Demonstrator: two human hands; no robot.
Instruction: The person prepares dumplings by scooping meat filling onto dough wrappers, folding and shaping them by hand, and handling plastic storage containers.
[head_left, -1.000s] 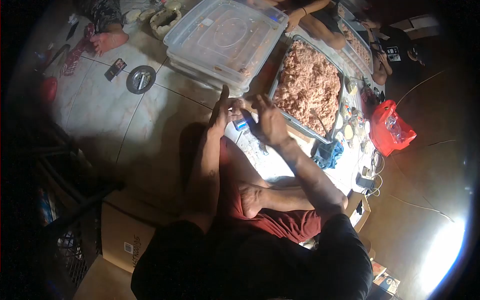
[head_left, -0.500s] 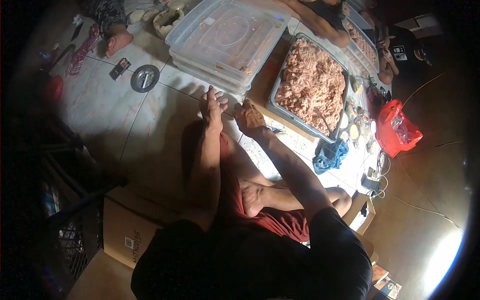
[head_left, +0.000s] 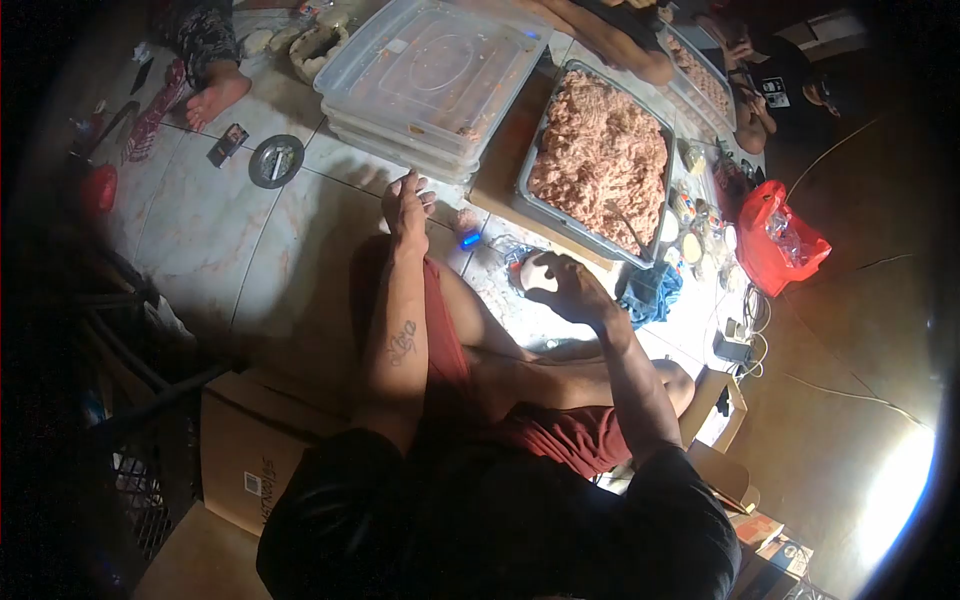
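My left hand [head_left: 408, 207] hovers over the tiles in front of the stacked plastic bins, fingers stretched out and holding nothing. Just right of it, a small pink lump [head_left: 466, 220] and a blue lighter-like piece [head_left: 471, 241] lie on the floor. My right hand [head_left: 575, 288] is curved, thumb and fingers apart, beside a round white-topped jar [head_left: 535, 276]. Whether the fingertips touch the jar is unclear. Beyond that hand stands a grey tub [head_left: 590, 245] filled with a pink minced mass [head_left: 600, 155], a thin handle sticking out of it.
Stacked clear bins [head_left: 400, 150] stand ahead. An ashtray [head_left: 276, 161] and a cigarette pack [head_left: 229, 145] lie left. To the right are a blue cloth [head_left: 650, 295], several jars, a red plastic bag [head_left: 785, 240] and cables [head_left: 765, 315]. Other people sit at the far side.
My right hand has moved right and back from beside my left hand to the white-topped jar. My left hand stays outstretched near the bins. The view has shifted slightly.
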